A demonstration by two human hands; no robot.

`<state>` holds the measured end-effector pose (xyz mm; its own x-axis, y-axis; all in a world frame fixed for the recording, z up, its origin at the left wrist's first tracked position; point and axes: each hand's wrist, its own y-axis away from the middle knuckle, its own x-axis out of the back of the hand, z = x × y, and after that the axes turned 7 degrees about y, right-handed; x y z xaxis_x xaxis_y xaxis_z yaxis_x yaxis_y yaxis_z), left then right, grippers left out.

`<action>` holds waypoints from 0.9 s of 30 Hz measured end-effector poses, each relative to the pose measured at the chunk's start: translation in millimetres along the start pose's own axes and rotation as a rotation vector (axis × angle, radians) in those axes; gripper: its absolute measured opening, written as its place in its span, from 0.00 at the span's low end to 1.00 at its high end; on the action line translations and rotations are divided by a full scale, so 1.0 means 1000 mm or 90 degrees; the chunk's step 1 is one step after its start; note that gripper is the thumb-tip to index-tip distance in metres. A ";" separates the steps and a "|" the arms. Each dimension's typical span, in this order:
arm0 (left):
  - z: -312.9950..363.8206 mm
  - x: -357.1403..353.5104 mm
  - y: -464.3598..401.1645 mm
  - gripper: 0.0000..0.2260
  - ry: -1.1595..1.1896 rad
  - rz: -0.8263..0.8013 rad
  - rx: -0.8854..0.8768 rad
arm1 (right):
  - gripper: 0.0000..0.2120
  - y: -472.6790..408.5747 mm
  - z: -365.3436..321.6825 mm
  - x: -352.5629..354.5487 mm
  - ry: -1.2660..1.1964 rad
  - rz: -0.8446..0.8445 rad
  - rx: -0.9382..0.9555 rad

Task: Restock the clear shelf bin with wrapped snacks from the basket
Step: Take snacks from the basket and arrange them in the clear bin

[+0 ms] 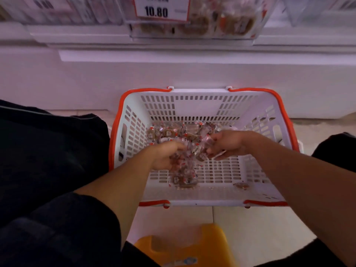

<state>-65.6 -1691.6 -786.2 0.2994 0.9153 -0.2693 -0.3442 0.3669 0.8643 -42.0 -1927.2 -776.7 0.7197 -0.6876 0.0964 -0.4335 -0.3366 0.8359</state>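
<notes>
White basket point(200, 101) with orange rim on floor below shelf | left hand point(163, 156) curled round a bunch of snacks point(189, 151) inside basket | right hand point(228, 144) pinching same bunch from the other side | more snacks loose on basket bottom | clear bin point(194, 26) above, holding snacks, price tag point(161, 8) on front | yellow stool point(185, 245) near

Bare forearms, dark sleeve point(63, 228) pushed up, dark trousers point(48, 143).

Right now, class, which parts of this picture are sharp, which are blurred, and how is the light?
Head view: the basket slots are sharp; the wrapped snacks between the left hand and right hand smear; the clear shelf bin is soft; pinkish light above, dark clothing lower left; wide-angle bend at the edges.
</notes>
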 end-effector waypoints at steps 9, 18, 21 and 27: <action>0.164 -0.032 0.175 0.20 -0.084 -0.380 -0.063 | 0.12 0.178 -0.140 0.043 -0.019 0.164 0.443; 0.195 -0.042 0.250 0.17 -0.152 -0.359 -0.216 | 0.07 0.240 -0.198 0.048 0.279 0.339 0.674; 0.212 -0.039 0.254 0.12 -0.094 -0.316 -0.260 | 0.10 0.254 -0.203 0.070 0.313 0.375 0.690; 0.230 -0.042 0.253 0.14 -0.147 -0.253 -0.307 | 0.13 0.247 -0.206 0.065 0.248 0.411 0.713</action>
<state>39.7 -1675.6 -458.5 0.6499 0.6561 -0.3837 -0.5120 0.7510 0.4170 9.5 -1922.3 -452.7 0.2453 -0.7583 0.6040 -0.8219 -0.4931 -0.2852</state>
